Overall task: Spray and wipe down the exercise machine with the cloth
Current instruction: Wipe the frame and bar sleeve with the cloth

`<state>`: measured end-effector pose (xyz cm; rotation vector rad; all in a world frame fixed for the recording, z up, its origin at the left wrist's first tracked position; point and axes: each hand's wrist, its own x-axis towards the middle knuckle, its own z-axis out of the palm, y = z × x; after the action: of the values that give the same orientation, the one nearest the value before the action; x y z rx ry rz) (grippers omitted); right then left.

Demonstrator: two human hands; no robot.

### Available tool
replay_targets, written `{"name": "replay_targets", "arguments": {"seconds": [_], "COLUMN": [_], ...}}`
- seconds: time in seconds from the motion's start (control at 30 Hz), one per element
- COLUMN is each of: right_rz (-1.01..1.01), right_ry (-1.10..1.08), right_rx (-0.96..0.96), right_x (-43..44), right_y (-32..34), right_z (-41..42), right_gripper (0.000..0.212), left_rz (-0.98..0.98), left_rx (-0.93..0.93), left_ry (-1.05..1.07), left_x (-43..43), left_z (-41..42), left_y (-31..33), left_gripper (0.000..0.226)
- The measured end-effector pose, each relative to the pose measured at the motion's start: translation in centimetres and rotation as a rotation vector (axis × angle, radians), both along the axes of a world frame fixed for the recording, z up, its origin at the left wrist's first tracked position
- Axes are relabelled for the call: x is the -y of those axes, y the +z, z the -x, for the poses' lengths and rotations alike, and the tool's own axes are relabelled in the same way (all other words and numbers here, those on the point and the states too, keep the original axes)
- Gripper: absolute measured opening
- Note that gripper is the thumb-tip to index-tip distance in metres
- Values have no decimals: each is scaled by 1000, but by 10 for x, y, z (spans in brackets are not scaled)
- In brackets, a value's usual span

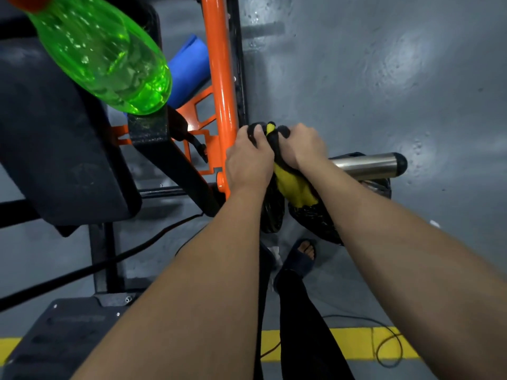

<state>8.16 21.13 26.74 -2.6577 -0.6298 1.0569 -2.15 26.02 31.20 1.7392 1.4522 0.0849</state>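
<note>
Looking down from head height, both hands meet on a black and yellow cloth (293, 185). The cloth is pressed against the lower part of an orange upright bar (219, 64) on the exercise machine (170, 160). The left hand (247, 160) has its grip curled over the cloth's left side, touching the bar. The right hand (300, 145) bunches the cloth's right side in a closed grip, just beside the left.

A clear green bottle (104, 53) lies tilted at far left, its base on the edge of the machine's black pad (55, 133). A blue foam roll (189, 67) sits behind it.

On the near left, a dark base plate (68, 325) carries faint marks that may be lettering, too blurred to read.

A steel bar (367, 163) with a black end cap juts right from under the right wrist. Glossy black weights (271, 215) hang below the hands. A sandalled foot (303, 256) stands near them.

Grey floor (384, 78) spreads wide to the right and far side. A yellow line (343, 344) crosses the near floor, with a thin cable (389, 349) looped over it. A thick black cable (109, 261) runs across the left.
</note>
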Motion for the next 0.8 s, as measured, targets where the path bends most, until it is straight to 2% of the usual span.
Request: {"name": "replay_targets", "arguments": {"seconds": [0.13,0.23,0.37,0.47,0.53,0.6,0.7,0.8], "right_rz": [-145,-116,-92,-96,-176,-293,-406,-392], "right_ry": [183,255,58,19,10,70,174,172], "right_rx": [90,107,44,70,45,25,29,175], "right_x": [30,26,-3,-13,-2,20,49,47], "right_y": [13,10,-12,-20,-14,-8,5,1], "right_z": [25,12,-11,-9,-2,14,39,51], "right_gripper": [32,36,34,32,33,45,79,78], "left_rz": [28,33,14,25,27,20,2,15], "left_rx": [-46,-83,-119,-119,-120,-109,-104,-101], "left_ry": [-21,-31,-39,-22,-20,-13,-15,2], "left_x": [1,1,3,3,3,2,3,3], "left_z": [-1,-2,-4,-3,-4,-4,-4,-5], "left_y": [6,9,14,14,12,13,14,14], "left_gripper": [37,42,43,42,40,39,41,42]}}
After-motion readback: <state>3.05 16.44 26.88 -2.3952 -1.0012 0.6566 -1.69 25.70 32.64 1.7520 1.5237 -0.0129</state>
